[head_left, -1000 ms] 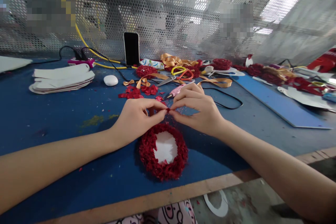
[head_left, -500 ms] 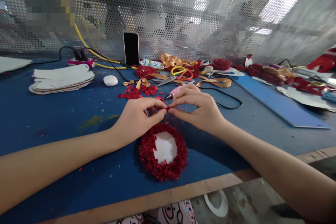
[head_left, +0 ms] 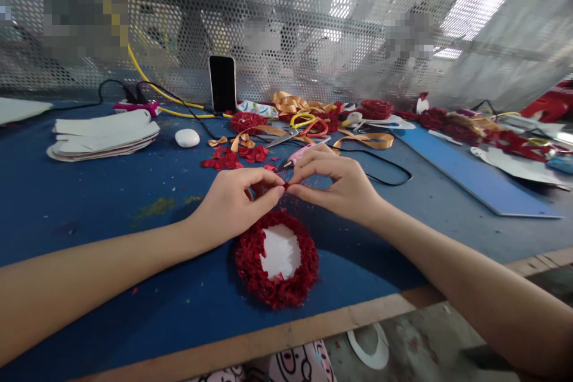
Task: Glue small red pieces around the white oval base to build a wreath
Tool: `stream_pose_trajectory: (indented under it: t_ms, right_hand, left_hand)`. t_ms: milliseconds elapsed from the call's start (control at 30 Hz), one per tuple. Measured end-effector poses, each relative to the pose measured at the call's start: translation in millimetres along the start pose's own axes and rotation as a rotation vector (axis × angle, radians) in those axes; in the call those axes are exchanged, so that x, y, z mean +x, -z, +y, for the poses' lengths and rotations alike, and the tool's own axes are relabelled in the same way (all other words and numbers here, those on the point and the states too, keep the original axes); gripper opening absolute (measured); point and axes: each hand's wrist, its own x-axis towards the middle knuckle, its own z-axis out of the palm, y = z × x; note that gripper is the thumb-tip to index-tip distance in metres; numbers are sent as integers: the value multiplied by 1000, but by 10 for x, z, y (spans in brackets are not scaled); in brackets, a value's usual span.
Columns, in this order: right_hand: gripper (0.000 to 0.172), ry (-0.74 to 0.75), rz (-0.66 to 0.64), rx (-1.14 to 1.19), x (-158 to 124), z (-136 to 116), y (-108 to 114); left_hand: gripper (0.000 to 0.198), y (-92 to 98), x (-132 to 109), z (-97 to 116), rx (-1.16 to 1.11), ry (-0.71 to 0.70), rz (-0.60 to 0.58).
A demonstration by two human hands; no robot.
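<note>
My left hand and my right hand meet above the table, each closed in a pinch on one small dark red piece. Most of that piece is hidden by the fingertips; it looks like the red petals. Just below my hands lies a round white disc with a ruffled dark red border all round it. Beyond my fingers is a loose pile of red petals. A pink glue gun lies partly behind my right hand, its nozzle pointing left.
Scissors with yellow and orange handles lie among gold ribbon. A phone stands against the perforated screen. White card pieces and a white mouse-shaped object are at left, a blue board at right. Wooden edging borders the table.
Both hands keep their pinch on the small red piece with barely any movement. The whole view has shifted very slightly; the bordered disc stays on the table.
</note>
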Motion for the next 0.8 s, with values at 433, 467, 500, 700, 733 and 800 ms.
stream_pose_trajectory:
  t_ms: [433, 467, 500, 700, 733, 800]
  right_hand:
    - [8, 14, -38, 132, -11, 16, 6]
    - [8, 0, -32, 146, -12, 14, 1]
    - [9, -17, -27, 162, -14, 15, -4]
    - [21, -79, -49, 230, -30, 26, -22]
    - [26, -65, -63, 214, -32, 22, -20]
    - [32, -12, -85, 151, -33, 9, -14]
  left_hand:
    - [24, 14, 37, -23, -217, 102, -137]
    - [24, 12, 40, -24, -245, 113, -137]
    - [25, 11, 42, -25, -269, 123, -139]
    - [28, 15, 63, -41, -352, 171, -161]
    - [27, 16, 67, -42, -357, 182, -178]
    - [25, 19, 74, -36, -365, 203, -214]
